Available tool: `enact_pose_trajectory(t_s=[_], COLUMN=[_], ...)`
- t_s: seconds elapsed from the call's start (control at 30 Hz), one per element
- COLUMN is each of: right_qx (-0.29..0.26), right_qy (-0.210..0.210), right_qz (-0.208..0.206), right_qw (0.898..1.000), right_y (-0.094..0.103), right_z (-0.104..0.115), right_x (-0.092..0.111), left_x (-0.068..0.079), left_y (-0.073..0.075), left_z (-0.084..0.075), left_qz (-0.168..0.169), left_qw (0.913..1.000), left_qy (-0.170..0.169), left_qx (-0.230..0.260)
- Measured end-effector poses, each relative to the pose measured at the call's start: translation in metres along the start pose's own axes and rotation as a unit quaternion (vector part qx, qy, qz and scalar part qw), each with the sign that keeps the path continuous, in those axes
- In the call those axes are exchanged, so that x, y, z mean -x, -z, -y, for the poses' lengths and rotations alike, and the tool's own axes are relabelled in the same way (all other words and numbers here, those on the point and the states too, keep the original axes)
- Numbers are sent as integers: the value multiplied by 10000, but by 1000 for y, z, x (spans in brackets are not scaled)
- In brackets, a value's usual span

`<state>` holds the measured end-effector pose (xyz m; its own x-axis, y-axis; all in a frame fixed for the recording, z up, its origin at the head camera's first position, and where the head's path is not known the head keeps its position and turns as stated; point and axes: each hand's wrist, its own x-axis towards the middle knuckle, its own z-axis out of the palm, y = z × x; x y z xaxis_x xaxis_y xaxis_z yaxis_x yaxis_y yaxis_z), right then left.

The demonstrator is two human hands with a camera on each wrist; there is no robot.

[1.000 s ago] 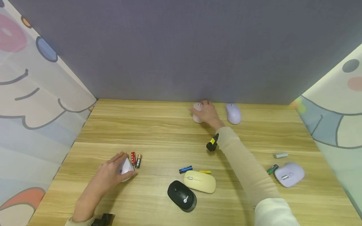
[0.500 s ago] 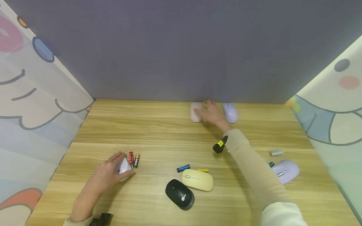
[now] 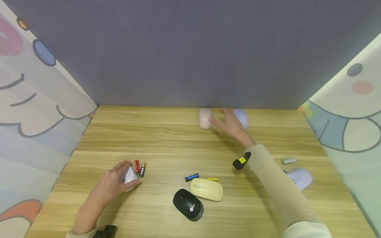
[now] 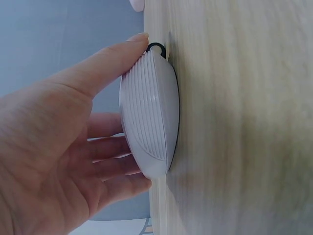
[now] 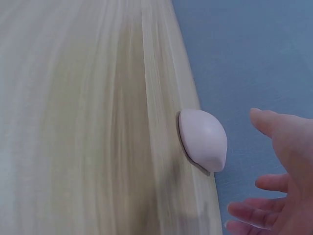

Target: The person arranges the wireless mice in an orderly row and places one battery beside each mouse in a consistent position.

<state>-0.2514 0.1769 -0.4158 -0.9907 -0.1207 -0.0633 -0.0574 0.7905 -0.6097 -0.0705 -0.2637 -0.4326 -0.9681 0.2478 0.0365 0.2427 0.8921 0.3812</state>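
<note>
Right wrist view: I log the pale pink, rounded plastic mouse (image 5: 203,138) just beside the right hand (image 3: 232,125), not touching; thumb and fingers apart, holding nothing. Left hand (image 3: 111,181) grips the white, ribbed plastic mouse (image 4: 149,112). Head view: pink mouse near the back edge of the wood-grain counter (image 3: 154,138); open surface leftward, lavender plastic mouse (image 3: 242,119) partly behind the right hand.

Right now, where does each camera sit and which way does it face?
Head: worn on the head, facing forward and down at the wooden table; left hand and right hand show.
Left wrist: worn there, facing the white mouse, with the left hand gripping it.
Right wrist: worn there, facing the pink mouse and grey panel; part of the right hand shows.
Shared: head and right wrist both show the pink mouse and right hand.
</note>
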Motion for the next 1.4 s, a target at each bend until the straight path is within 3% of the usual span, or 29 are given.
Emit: enact_pose_trajectory(t_s=[0.43, 0.93, 1.4], right_qx=[-171, -104, -94], right_qy=[306, 287, 337], right_qz=[-192, -254, -482], right_qw=[9992, 9992, 9982], right_y=[6, 16, 25], right_z=[-12, -25, -59], right_x=[29, 58, 93], left_x=[1, 0, -3], left_y=[-4, -4, -7], left_z=[2, 2, 0], left_qz=[-25, -15, -25], left_qw=[10000, 10000, 10000], left_qy=[-5, 48, -8], left_qx=[-2, -20, -76])
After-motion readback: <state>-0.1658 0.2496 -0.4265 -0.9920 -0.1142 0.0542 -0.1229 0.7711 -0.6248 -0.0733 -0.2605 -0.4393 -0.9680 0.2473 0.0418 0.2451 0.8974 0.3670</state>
